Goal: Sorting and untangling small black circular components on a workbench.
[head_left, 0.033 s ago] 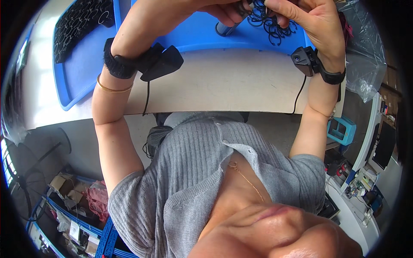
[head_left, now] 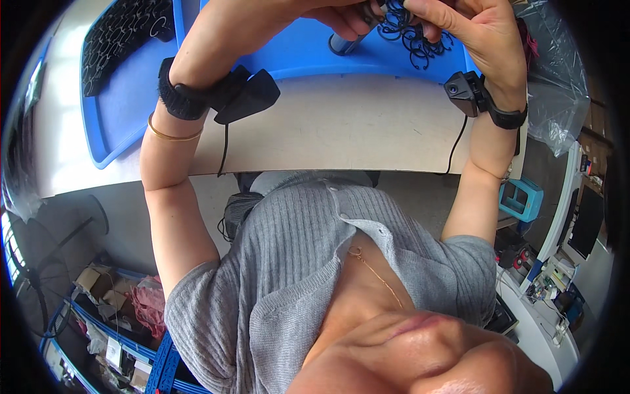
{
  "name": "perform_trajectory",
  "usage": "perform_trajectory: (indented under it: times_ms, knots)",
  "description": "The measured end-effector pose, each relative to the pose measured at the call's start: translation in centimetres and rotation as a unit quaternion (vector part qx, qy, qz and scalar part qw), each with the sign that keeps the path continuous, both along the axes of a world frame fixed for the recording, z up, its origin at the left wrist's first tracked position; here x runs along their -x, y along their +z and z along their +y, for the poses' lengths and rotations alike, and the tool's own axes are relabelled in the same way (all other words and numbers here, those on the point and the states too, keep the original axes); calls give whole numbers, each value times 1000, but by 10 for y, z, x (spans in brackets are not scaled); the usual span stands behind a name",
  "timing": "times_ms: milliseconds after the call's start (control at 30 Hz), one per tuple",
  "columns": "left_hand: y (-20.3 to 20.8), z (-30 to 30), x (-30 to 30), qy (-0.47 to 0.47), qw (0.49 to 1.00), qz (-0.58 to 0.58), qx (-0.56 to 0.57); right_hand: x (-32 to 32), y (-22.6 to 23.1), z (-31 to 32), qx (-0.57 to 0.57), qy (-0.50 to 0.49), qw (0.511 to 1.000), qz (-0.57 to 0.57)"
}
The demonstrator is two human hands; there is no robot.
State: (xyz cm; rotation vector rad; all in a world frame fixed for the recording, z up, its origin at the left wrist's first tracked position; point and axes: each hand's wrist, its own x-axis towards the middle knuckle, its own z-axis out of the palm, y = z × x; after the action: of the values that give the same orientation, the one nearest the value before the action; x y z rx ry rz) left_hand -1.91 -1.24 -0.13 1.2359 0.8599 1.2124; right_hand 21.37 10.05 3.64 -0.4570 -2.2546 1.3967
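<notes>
At the top edge my left hand [head_left: 338, 18] is closed, its fingertips pinched around something small and dark that I cannot make out. Close beside it my right hand [head_left: 462, 23] has thumb and fingers drawn together; what they hold is cut off by the frame edge. Just below the fingertips lies a tangle of small black open rings [head_left: 420, 54] on a blue tray [head_left: 295, 62]. A short dark cylinder [head_left: 344, 46] stands on that tray under my left fingers. Both wrists carry strapped black cameras.
Another blue tray [head_left: 125, 125] at the left holds a black sheet covered with rows of rings [head_left: 125, 43]. The pale tabletop [head_left: 341, 125] ends close to my body. Camera cables [head_left: 224, 148] hang over it. Clear plastic sheeting [head_left: 558, 85] is at the right, a bin of mixed things lower left.
</notes>
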Motion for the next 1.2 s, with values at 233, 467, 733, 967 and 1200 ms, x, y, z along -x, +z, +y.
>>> perform_trajectory:
  times_ms: [233,467,733,967,1200]
  knots:
    - [1,1,-1,8,999,27,-28,-1,3,0,4,-16,1000,-3]
    - [2,-1,-1,8,999,30,-33,-3,-5,13,-15,1,998,61]
    - [-6,3,-5,41,990,3,-134,0,-8,10,-7,-40,999,13]
    - [-1,2,-8,83,985,20,-147,-3,1,1,-23,-63,998,11]
    - [1,-3,-15,97,979,35,-176,-7,-6,9,36,-39,998,27]
